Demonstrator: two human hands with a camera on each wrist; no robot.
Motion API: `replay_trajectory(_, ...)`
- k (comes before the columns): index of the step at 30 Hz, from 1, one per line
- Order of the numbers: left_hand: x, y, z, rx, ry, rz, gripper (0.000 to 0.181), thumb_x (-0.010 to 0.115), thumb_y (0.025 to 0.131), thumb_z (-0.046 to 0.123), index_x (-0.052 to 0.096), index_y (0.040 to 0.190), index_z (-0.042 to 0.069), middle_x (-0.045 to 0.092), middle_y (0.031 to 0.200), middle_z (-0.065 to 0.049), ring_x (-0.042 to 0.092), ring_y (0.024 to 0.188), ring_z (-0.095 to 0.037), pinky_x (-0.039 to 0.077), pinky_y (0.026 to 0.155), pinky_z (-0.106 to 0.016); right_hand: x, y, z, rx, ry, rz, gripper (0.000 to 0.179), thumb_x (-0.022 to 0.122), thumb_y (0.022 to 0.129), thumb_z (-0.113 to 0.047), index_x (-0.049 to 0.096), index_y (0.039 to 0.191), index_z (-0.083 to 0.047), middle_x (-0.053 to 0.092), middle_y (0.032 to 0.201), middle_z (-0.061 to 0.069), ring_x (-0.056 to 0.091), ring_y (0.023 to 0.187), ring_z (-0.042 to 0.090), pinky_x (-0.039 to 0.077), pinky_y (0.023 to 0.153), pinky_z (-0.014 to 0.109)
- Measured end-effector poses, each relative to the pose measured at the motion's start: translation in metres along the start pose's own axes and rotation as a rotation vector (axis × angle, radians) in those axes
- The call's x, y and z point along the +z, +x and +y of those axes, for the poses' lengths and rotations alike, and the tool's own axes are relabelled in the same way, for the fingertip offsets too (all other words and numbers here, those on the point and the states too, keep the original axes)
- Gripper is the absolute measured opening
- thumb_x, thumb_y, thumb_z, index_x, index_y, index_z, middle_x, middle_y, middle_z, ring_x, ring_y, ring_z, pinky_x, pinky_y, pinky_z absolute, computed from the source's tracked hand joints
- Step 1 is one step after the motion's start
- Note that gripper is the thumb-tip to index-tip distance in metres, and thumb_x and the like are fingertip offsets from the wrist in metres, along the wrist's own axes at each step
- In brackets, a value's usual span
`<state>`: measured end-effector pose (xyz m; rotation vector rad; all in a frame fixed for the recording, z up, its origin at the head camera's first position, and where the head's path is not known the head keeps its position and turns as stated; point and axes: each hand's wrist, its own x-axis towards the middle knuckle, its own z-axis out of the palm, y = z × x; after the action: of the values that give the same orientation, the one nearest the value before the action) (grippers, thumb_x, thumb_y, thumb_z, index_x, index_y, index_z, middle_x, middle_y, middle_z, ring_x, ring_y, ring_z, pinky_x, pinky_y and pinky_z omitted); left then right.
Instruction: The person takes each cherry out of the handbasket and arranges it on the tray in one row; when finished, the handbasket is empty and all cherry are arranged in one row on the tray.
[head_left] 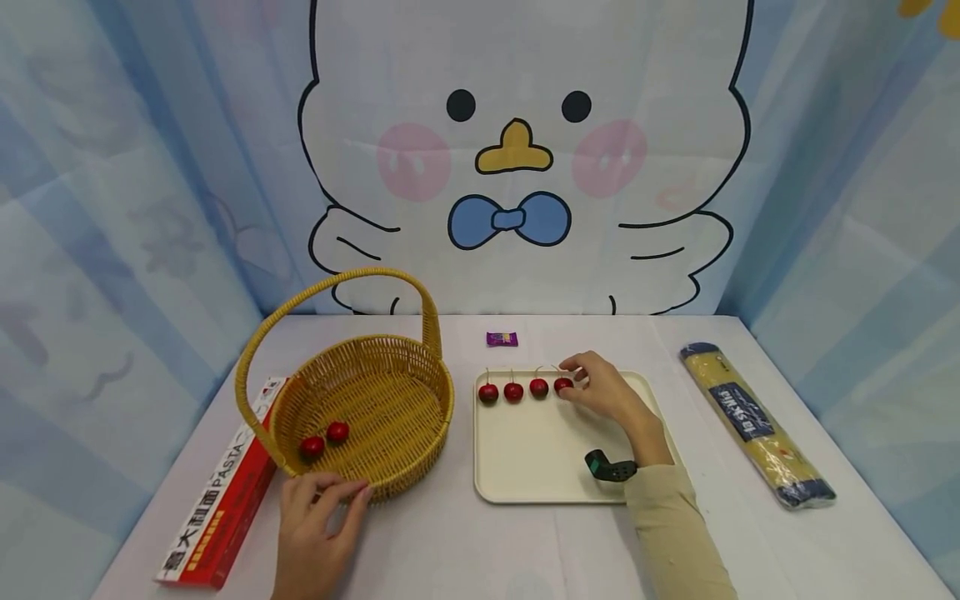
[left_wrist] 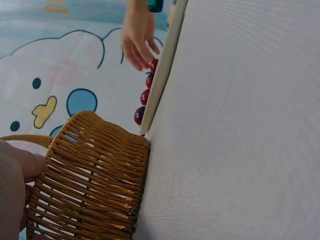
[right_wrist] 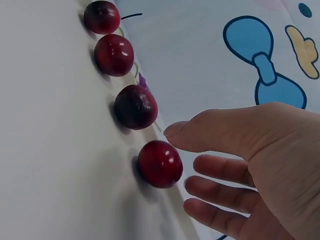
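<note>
My left hand (head_left: pixel 318 525) pinches the near rim of a yellow wicker basket (head_left: pixel 408 475), thumb outside and fingers over the edge; the left wrist view shows the basket's woven side (left_wrist: pixel 95 180) close up. Two red cherries lie inside the basket, one (head_left: pixel 337 432) slightly behind the other (head_left: pixel 312 447). On a cream tray (head_left: pixel 525 467), several cherries stand in a row along the back edge. My right hand (head_left: pixel 603 390) is at the rightmost cherry (right_wrist: pixel 160 164), thumb and fingers spread around it with a small gap showing in the right wrist view.
Left of the basket, partly behind it, lies a red and white pasta box (head_left: pixel 225 492). A bag of spaghetti (head_left: pixel 753 421) lies right of the tray. A small purple packet (head_left: pixel 502 339) sits behind the tray, before a printed curtain (head_left: pixel 517 275).
</note>
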<state>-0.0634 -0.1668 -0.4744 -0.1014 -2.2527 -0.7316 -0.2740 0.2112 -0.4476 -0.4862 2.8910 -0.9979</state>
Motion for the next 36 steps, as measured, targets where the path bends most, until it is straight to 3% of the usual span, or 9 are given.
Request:
replay_trajectory(9,0.001,0.0,-0.005,0.072,-0.015,0.041,0.024,0.091,0.066,0.001,0.077,0.084,0.008,0.057,0.089,0.0,0.044,0.092,-0.016,0.033,0.08,-0.023,-0.008,0.005,-0.03,-0.105,-0.016,0.023,0.042,0.071,0.091,-0.018,0.061,0.128,-0.003,0.059,0.126,0.019,0.06,0.108,0.033,0.052,0.092,0.049)
replay_trajectory(17,0.001,0.0,-0.001,0.023,0.02,0.009,0.021,0.09,0.068,0.001,0.077,0.083,0.007,0.055,0.09,0.001,0.043,0.094,-0.013,0.033,0.08,-0.021,-0.006,0.011,-0.058,-0.194,-0.002,0.041,0.039,0.071,0.091,-0.019,0.062,0.126,-0.005,0.06,0.126,0.017,0.06,0.11,0.033,0.052,0.094,0.049)
replay_trajectory(27,0.002,-0.001,-0.007,0.083,0.0,0.047,0.024,0.09,0.066,0.001,0.077,0.085,0.008,0.057,0.09,0.0,0.044,0.092,-0.017,0.034,0.079,-0.023,0.004,0.018,-0.087,-0.277,0.03,0.028,0.039,0.071,0.091,-0.019,0.062,0.127,-0.006,0.061,0.127,0.015,0.06,0.11,0.029,0.052,0.095,0.047)
replay_trajectory(36,0.002,-0.001,-0.006,0.068,-0.005,0.037,0.022,0.09,0.067,0.001,0.077,0.084,0.008,0.056,0.09,0.001,0.043,0.093,-0.016,0.033,0.08,-0.023,0.016,0.023,-0.112,-0.334,0.049,-0.006,0.041,0.072,0.091,-0.019,0.061,0.127,-0.006,0.061,0.127,0.012,0.06,0.111,0.028,0.052,0.097,0.045)
